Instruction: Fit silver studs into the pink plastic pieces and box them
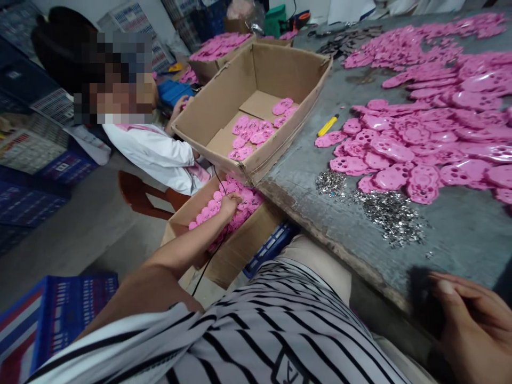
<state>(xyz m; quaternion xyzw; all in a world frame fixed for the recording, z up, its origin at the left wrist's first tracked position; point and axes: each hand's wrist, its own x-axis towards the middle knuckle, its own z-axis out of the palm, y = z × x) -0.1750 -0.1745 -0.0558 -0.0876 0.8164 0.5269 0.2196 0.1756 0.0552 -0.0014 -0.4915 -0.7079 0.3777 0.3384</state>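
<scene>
My left hand (230,206) reaches down into a lower cardboard box beside the table, its fingers closed at the pink flower-shaped plastic pieces (208,213) that fill it. Its fingertips touch those pieces, and one seems to be between them. Near the table's front edge is my right hand (472,314), with thumb and fingers drawn together; whatever they may pinch is too small or hidden. Piles of small shiny metal parts (390,216) lie on the table ahead of that hand. Behind them spreads a large heap of pink plastic pieces (416,133).
An open cardboard carton (288,141) with several pink pieces inside overhangs the table corner. A yellow cutter knife (328,125) lies on the grey table (304,186). Across from me sits a person in a white top (152,152). Blue crates (80,304) stand at the left.
</scene>
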